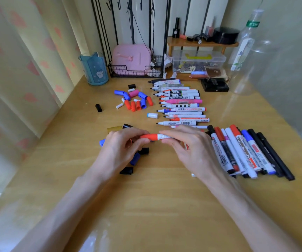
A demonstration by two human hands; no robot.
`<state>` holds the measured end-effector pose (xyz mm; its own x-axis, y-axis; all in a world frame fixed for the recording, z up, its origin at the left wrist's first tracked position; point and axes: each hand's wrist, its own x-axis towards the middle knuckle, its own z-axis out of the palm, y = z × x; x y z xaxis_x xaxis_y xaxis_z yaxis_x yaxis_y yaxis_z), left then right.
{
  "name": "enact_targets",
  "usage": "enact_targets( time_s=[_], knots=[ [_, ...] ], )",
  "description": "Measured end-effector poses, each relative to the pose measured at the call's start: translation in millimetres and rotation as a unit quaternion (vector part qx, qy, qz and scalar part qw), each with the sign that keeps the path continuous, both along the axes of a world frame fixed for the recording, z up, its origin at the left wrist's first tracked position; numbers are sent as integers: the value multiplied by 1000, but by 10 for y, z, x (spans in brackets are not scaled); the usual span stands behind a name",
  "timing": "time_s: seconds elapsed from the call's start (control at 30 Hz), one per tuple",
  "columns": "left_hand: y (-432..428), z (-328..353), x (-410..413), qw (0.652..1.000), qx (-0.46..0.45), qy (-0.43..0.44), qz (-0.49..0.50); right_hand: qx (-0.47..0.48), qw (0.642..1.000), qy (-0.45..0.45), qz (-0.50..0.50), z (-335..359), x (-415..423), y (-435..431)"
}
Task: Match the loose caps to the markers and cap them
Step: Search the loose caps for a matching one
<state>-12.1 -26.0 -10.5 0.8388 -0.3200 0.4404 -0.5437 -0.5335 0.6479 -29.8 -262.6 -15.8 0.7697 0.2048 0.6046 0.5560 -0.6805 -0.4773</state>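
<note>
One marker (pixel 163 136) held level above counter (pixel 146 206), long axis left–right. Left grip (pixel 121 144) pinches red cap (pixel 147 136) at its left end; right grip (pixel 186 148) holds the white barrel. Closing push would run along that axis

Hands: two, left hand (pixel 121 146) and right hand (pixel 190 150), both pinching one red-capped marker (pixel 157 136). Uncapped markers (pixel 183 106) in the row: about fifteen, exact count unclear from overlap. Capped markers (pixel 244 151) in the right pile: at least seven on top, more half hidden beneath. Loose caps: six blue caps (pixel 119 92), five black caps (pixel 126 170), four red caps (pixel 132 106), roughly four small white caps (pixel 119 106), one pink cap (pixel 133 93), one gold cap (pixel 114 129), one white-and-blue cap (pixel 152 115). Also one blue cup (pixel 95 70), one clear bottle (pixel 246 51).
</note>
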Motion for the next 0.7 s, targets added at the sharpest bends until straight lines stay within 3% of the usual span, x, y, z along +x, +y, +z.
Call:
enact_targets(
  time_s=[0.3, 0.57, 0.7],
  knots=[
    [-85, 11, -41, 1000, 3, -18, -1, 4, 999, -24, -27, 29, -56, 42],
    [-107, -19, -16, 998, -42, 39, 3, -102, 993, 14, -60, 210, -175, 100],
    [-204, -20, -23, 999, -41, 30, -7, -82, 985, 52, -145, 293, -132, -91]
  ],
)
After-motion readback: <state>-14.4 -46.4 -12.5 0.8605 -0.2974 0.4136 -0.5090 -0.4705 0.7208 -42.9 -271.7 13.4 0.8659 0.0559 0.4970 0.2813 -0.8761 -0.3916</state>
